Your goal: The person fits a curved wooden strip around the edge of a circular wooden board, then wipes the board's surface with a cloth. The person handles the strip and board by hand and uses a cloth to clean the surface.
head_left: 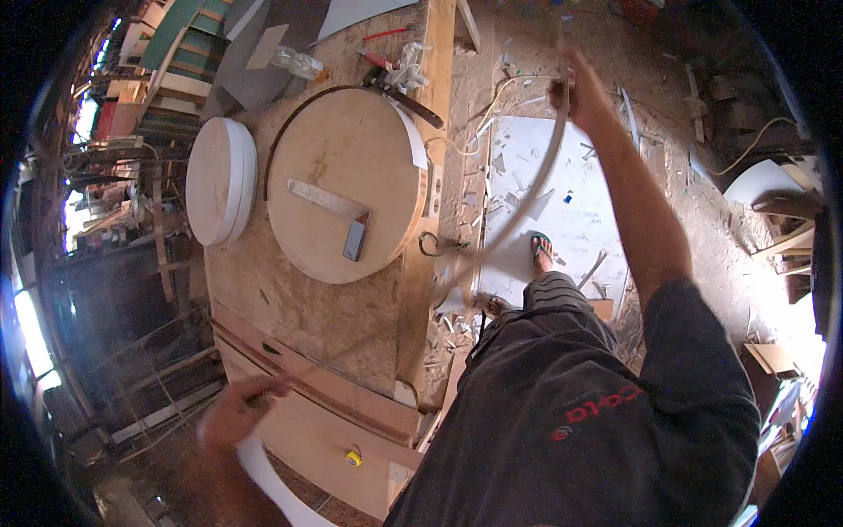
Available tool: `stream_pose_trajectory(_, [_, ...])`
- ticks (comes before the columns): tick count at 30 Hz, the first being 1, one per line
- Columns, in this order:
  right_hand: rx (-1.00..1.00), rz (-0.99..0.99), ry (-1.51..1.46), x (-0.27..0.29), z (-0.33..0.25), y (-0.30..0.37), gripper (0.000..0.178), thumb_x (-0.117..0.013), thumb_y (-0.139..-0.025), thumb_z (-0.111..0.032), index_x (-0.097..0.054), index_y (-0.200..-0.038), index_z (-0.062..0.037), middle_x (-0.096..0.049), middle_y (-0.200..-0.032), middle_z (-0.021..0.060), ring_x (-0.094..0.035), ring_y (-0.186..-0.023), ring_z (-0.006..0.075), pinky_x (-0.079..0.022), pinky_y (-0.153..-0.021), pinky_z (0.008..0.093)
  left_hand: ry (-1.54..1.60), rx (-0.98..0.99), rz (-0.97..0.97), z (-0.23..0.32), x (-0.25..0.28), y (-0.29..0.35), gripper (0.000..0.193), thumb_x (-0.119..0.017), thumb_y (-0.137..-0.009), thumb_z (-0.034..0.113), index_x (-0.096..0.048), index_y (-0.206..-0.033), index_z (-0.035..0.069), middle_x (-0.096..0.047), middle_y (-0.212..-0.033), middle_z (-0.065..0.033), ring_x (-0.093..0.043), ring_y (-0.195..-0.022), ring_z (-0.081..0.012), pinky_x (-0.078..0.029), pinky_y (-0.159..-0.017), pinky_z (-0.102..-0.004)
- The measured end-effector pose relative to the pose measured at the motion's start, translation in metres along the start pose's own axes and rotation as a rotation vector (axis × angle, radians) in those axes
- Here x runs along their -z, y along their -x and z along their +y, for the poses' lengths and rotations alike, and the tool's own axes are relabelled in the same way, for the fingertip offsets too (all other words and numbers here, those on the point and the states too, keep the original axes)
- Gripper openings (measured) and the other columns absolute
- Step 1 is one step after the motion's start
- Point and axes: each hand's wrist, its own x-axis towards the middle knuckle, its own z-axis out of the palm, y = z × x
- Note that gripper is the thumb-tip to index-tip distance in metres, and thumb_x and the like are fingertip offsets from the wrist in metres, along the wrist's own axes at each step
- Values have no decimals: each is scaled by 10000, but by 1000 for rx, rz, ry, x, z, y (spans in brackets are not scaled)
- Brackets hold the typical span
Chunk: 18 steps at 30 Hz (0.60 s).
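A long, thin, brownish strip (537,186) bends across in front of me, blurred by motion along its middle. My right hand (584,95), raised at the far right, is closed round its upper part. My left hand (239,415), low at the near left, has its fingers pinched at the faint other end. Between the hands, on the workbench (307,325), lies a thick round wooden disc (329,132). A try square (338,211) rests on top of it, touched by neither hand. A dark curved band (281,132) runs along the disc's far left edge.
White round discs (219,180) are stacked left of the wooden one. A yellow tape measure (353,458) sits on a board nearer me. Clear bottle (299,63) and a red pencil (385,34) lie farther back. Offcuts litter a white sheet (562,176) on the floor; a cable (492,110) crosses there.
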Motion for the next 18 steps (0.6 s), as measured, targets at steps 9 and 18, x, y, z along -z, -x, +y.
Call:
stream_pose_trajectory(9, [-201, -304, 317, -22, 163, 148, 835, -789, -885, -379, -456, -1546, 7, -578, -1328, 146, -639, -1021, 222, -540, -835, 396, -32, 143, 20, -225, -197, -64, 564, -568, -786, -125, -759, -1259, 116, -748, -1187, -191, -697, -1163, -350, -537, -1034, -413])
stream_pose_trajectory(18, [-152, -174, 70, -73, 249, 182, 890, -870, -817, -229, -375, -1524, -13, -495, -1348, 210, -617, -1157, 323, -556, -923, 424, 216, 85, 185, -377, -302, -105, 625, -585, -753, -146, -757, -1274, 153, -663, -1322, -212, -620, -1259, -376, -523, -1057, -445])
